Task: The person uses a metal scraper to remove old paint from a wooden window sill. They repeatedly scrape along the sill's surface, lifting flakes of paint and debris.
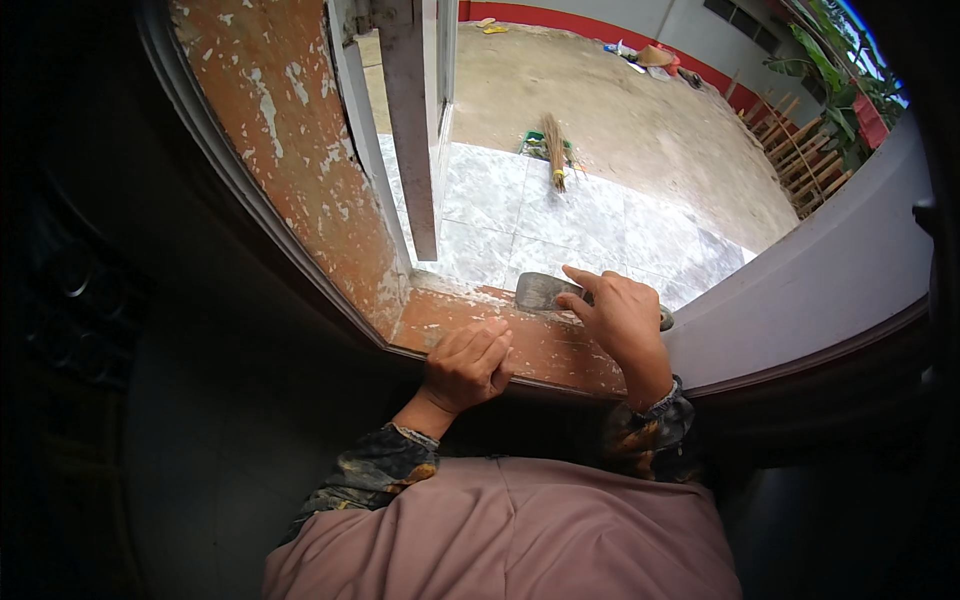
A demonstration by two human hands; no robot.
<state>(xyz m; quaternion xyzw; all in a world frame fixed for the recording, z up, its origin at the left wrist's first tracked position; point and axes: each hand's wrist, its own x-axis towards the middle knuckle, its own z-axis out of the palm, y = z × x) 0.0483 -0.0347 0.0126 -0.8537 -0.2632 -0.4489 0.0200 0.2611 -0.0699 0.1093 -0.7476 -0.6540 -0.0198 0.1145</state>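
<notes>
A scraper (541, 292) with a broad, worn grey metal blade is gripped in my right hand (622, 312). Its blade points left and rests at the outer edge of the window sill (565, 352), and the end of the handle shows beyond my wrist. The sill is orange-brown with pale flecks of paint left on it. My left hand (467, 362) lies on the near edge of the sill, left of the scraper, its fingers curled in and no tool showing in them. On the left rises the side of the frame (270, 120), orange with patches of peeling white paint.
A narrow grey-white window sash (408, 130) stands open at the left. White frame (800, 250) bounds the right. Outside, a stick broom (554, 150) lies over a green dustpan (535, 143) on marbled tiles (480, 215). Bamboo fencing (795, 150) stands farther right.
</notes>
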